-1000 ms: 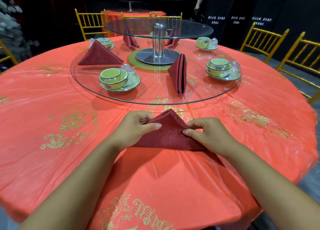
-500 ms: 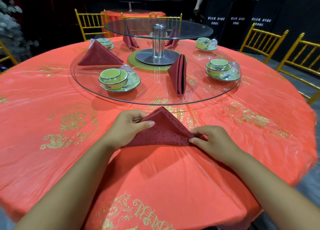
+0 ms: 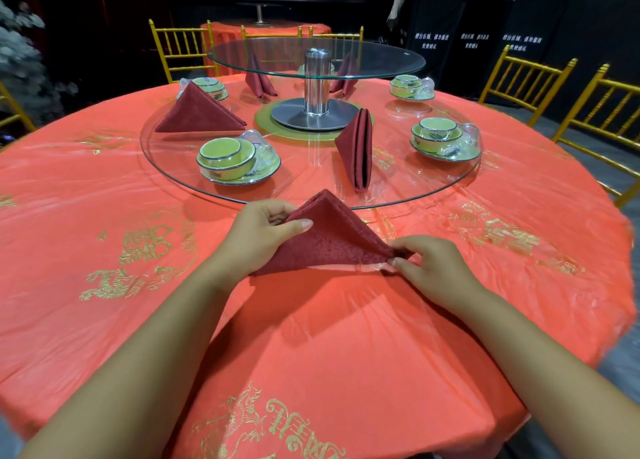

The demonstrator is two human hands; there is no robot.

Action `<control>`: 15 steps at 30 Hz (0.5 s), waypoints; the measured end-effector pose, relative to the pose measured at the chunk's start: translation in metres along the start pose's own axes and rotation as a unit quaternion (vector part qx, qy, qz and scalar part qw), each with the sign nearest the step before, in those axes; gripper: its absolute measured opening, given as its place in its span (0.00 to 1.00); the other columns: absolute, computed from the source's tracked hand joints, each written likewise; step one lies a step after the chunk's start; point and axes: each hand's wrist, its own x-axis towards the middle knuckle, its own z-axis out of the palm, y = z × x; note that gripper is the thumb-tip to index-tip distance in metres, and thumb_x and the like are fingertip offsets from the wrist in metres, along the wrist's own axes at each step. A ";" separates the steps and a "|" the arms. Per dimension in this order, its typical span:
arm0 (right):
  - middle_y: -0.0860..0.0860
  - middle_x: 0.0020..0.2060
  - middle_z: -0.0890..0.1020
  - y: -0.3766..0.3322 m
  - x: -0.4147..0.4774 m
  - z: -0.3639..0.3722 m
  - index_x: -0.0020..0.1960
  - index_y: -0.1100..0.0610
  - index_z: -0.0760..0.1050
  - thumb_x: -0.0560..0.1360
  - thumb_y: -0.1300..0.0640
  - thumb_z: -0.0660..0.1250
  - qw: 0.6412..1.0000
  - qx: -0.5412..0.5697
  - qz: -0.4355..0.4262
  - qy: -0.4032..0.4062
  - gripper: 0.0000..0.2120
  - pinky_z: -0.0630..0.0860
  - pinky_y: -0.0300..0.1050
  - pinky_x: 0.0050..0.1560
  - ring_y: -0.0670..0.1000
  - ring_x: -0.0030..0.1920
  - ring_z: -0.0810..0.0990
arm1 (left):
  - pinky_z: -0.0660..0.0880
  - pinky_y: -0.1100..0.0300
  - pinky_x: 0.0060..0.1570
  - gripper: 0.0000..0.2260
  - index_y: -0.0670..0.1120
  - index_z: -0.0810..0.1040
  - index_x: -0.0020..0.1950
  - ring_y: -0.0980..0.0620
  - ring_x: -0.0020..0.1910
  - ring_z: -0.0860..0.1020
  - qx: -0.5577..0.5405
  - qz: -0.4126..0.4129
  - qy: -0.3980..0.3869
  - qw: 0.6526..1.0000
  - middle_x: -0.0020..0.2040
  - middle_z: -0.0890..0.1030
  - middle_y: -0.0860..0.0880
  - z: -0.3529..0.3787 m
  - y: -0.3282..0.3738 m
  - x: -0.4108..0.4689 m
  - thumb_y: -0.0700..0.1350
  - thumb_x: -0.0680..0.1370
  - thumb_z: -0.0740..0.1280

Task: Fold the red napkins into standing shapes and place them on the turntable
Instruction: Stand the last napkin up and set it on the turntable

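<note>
Shaping a red napkin into a peaked triangle on the tabletop, just short of the glass turntable.

Gripping the napkin's left side with the left hand, thumb over the cloth and fingers curled behind, probably keeping the layers stacked and the peak raised. Pinching the right corner with the right hand, likely drawing it taut for a clean crease. Working near the turntable's rim, seemingly sparing a long reach when setting it among the folded napkins already there, between the green cup sets.
</note>
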 end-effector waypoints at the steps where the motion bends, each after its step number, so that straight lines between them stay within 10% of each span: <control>1: 0.48 0.42 0.84 0.002 0.005 -0.001 0.51 0.56 0.82 0.69 0.67 0.71 1.000 -0.003 0.007 0.012 0.12 0.69 0.34 0.45 0.47 0.43 0.79 | 0.73 0.67 0.35 0.05 0.46 0.81 0.40 0.59 0.33 0.77 0.009 0.011 0.008 1.000 0.34 0.82 0.54 0.003 0.002 0.006 0.37 0.73 0.72; 15: 0.51 0.51 0.82 0.022 0.029 0.006 0.58 0.55 0.78 0.68 0.66 0.68 0.997 -0.029 0.063 -0.022 0.19 0.72 0.47 0.54 0.53 0.54 0.78 | 0.73 0.66 0.37 0.06 0.49 0.83 0.43 0.61 0.34 0.77 0.021 0.007 0.018 1.000 0.35 0.82 0.55 0.024 -0.022 0.036 0.38 0.73 0.73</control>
